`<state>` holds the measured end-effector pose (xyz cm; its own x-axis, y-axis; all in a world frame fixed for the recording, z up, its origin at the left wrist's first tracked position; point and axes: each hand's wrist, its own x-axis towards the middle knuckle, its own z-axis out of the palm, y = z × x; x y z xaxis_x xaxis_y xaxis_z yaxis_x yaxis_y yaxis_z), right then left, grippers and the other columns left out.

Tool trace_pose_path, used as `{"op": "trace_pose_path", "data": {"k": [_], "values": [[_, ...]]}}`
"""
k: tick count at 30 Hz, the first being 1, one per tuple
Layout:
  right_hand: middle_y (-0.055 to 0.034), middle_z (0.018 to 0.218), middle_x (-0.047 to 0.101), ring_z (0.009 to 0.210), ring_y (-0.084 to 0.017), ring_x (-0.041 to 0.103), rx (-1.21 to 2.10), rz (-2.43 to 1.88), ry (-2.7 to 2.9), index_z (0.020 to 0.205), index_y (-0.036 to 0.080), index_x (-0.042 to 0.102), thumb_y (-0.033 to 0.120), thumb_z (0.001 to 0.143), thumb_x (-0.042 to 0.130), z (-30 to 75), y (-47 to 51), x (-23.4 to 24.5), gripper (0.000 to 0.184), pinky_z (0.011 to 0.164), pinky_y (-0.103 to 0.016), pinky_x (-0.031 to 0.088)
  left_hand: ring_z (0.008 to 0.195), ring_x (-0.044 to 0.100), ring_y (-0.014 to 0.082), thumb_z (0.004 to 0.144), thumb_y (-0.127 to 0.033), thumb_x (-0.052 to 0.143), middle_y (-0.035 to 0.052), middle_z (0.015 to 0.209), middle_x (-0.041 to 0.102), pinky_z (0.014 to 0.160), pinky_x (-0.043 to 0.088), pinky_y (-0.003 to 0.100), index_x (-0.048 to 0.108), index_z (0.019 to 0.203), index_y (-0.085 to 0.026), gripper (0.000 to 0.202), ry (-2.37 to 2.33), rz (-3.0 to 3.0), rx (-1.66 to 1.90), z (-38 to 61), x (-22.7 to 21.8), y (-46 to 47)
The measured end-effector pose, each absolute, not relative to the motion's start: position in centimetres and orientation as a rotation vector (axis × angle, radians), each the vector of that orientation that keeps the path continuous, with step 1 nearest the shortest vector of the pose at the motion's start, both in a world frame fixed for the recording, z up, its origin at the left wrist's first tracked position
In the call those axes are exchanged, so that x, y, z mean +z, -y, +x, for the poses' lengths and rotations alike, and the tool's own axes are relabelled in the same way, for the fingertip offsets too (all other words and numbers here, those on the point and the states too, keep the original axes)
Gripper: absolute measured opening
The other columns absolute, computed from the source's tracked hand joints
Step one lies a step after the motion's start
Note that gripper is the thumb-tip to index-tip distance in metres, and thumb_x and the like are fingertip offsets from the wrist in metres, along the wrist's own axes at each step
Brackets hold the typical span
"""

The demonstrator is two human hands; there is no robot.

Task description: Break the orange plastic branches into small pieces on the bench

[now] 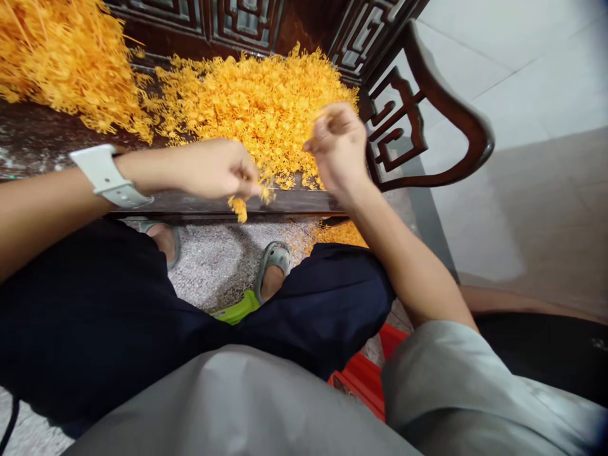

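Note:
My left hand (209, 168), with a pale watch strap (111, 176) on its wrist, is closed over the front edge of a dark wooden bench (304, 201). Small orange plastic flower pieces (239, 208) hang from its fingertips. Up and to the right, my right hand (339, 145) is raised with curled fingers, in front of the right edge of a heap of the same orange pieces (266, 101). It is blurred, and a bit of orange shows by its fingers; whether it holds that piece is hard to see.
A second orange heap (61, 60), with longer stems, lies at the left on the bench. The bench has a carved back and a curved armrest (468, 149) at the right. Orange pieces (339, 233) also lie below the bench. A red plastic object (363, 380) stands beside my right leg.

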<state>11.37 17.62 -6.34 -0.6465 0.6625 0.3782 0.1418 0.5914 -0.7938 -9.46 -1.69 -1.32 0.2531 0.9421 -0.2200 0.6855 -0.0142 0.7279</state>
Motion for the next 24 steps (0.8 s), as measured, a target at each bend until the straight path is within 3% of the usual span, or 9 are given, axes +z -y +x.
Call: {"op": "trace_pose_path", "data": {"k": [3, 6, 8, 10, 13, 18, 21, 24], "values": [[-0.0084, 0.107, 0.063, 0.096, -0.023, 0.068, 0.949, -0.804, 2.033, 0.115, 0.028, 0.065, 0.082, 0.098, 0.048, 13.0, -21.3, -8.6, 0.058, 0.082, -0.042, 0.062, 0.055, 0.052, 0.0163, 0.087, -0.044, 0.073, 0.0019, 0.060, 0.059, 0.059, 0.035, 0.030, 0.073, 0.070, -0.019, 0.030, -1.337, 1.738, 0.378, -8.9, -2.0, 2.7], [-0.0133, 0.121, 0.066, 0.108, -0.026, 0.068, 0.939, -0.858, 2.018, 0.128, 0.025, 0.062, 0.079, 0.094, 0.058, 13.9, -22.8, -11.1, 0.065, 0.087, -0.044, 0.062, 0.051, 0.052, 0.0161, 0.092, -0.046, 0.072, 0.0025, 0.058, 0.060, 0.056, 0.037, 0.030, 0.076, 0.081, -0.020, 0.028, -1.279, 1.598, 0.456, -8.1, -2.7, 3.0], [-0.0135, 0.122, 0.068, 0.112, -0.025, 0.068, 0.941, -0.864, 2.016, 0.126, 0.023, 0.064, 0.076, 0.092, 0.063, 13.9, -22.5, -11.6, 0.063, 0.088, -0.041, 0.062, 0.055, 0.057, 0.0167, 0.094, -0.046, 0.072, 0.0039, 0.063, 0.064, 0.060, 0.043, 0.030, 0.076, 0.088, -0.020, 0.028, -1.264, 1.508, 0.545, -7.9, -2.8, 2.7], [-0.0100, 0.109, 0.070, 0.103, -0.022, 0.069, 1.002, -0.841, 2.007, 0.114, 0.024, 0.068, 0.075, 0.096, 0.062, 13.5, -21.3, -10.8, 0.055, 0.083, -0.034, 0.061, 0.063, 0.063, 0.0174, 0.096, -0.045, 0.071, 0.0055, 0.070, 0.068, 0.067, 0.048, 0.031, 0.075, 0.088, -0.019, 0.028, -1.277, 1.450, 0.640, -8.0, -2.9, 2.4], [-0.0039, 0.083, 0.067, 0.076, -0.015, 0.066, 1.301, -0.769, 2.085, 0.101, 0.022, 0.069, 0.079, 0.097, 0.059, 12.6, -18.1, -8.3, 0.058, 0.067, -0.026, 0.057, 0.069, 0.065, 0.0172, 0.097, -0.044, 0.069, 0.0053, 0.073, 0.069, 0.072, 0.050, 0.031, 0.076, 0.088, -0.018, 0.028, -1.304, 1.398, 0.747, -8.4, -3.1, 2.1], [-0.0004, 0.075, 0.062, 0.064, -0.011, 0.061, 1.789, -0.574, 2.282, 0.094, 0.020, 0.067, 0.083, 0.087, 0.070, 11.1, -12.6, -4.8, 0.063, 0.057, -0.024, 0.051, 0.067, 0.063, 0.0154, 0.095, -0.042, 0.071, 0.0038, 0.073, 0.070, 0.069, 0.048, 0.029, 0.074, 0.083, -0.019, 0.026, -1.394, 1.351, 0.868, -8.8, -3.7, 1.6], [0.0011, 0.071, 0.057, 0.062, -0.012, 0.056, 1.603, -0.621, 2.217, 0.085, 0.023, 0.060, 0.075, 0.085, 0.080, 11.1, -13.3, -4.2, 0.055, 0.055, -0.026, 0.049, 0.061, 0.060, 0.0148, 0.092, -0.037, 0.072, 0.0039, 0.066, 0.067, 0.066, 0.047, 0.030, 0.069, 0.071, -0.019, 0.028, -1.391, 1.352, 0.866, -9.1, -4.4, 2.1], [0.0002, 0.073, 0.054, 0.065, -0.015, 0.055, 1.262, -0.767, 1.985, 0.090, 0.026, 0.058, 0.074, 0.097, 0.065, 12.4, -17.2, -5.1, 0.049, 0.056, -0.027, 0.047, 0.056, 0.058, 0.0158, 0.087, -0.035, 0.074, 0.0043, 0.060, 0.063, 0.061, 0.046, 0.031, 0.067, 0.063, -0.020, 0.029, -1.331, 1.335, 0.687, -9.4, -5.4, 3.3]]}}
